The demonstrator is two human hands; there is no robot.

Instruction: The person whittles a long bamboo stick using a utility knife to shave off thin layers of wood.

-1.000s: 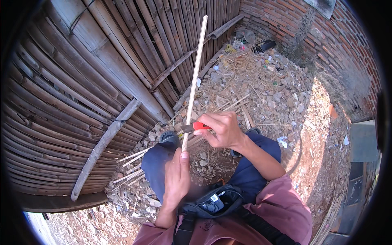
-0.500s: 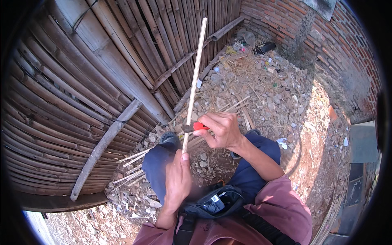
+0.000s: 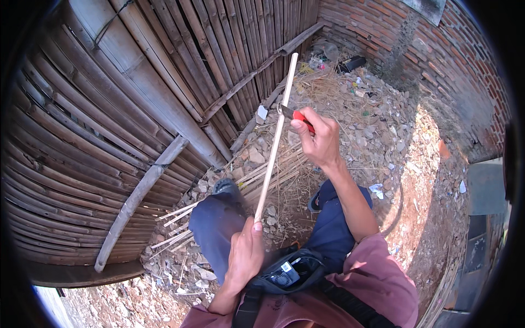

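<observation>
A long pale strip of wood or bamboo (image 3: 272, 156) slants up and away from me. My left hand (image 3: 246, 252) is closed around its near end, the thumb along the top. My right hand (image 3: 322, 139) grips a red-handled knife (image 3: 304, 121), whose dark blade crosses the strip above its middle. A thin curled shaving (image 3: 279, 109) stands at the blade. Below, several similar pale strips (image 3: 279, 177) lie on the ground between and beside my feet, partly hidden by my left leg.
A bamboo slat wall (image 3: 147, 82) rises on the left, with a diagonal pole (image 3: 139, 199) across it. A brick wall (image 3: 372, 27) stands behind. Rubble and straw (image 3: 350, 131) cover the ground. An open dark waist bag (image 3: 287, 273) sits at my lap.
My right hand has moved the knife up and away along the strip. The strip's far end has tipped right and lower, and a shaving now shows at the blade.
</observation>
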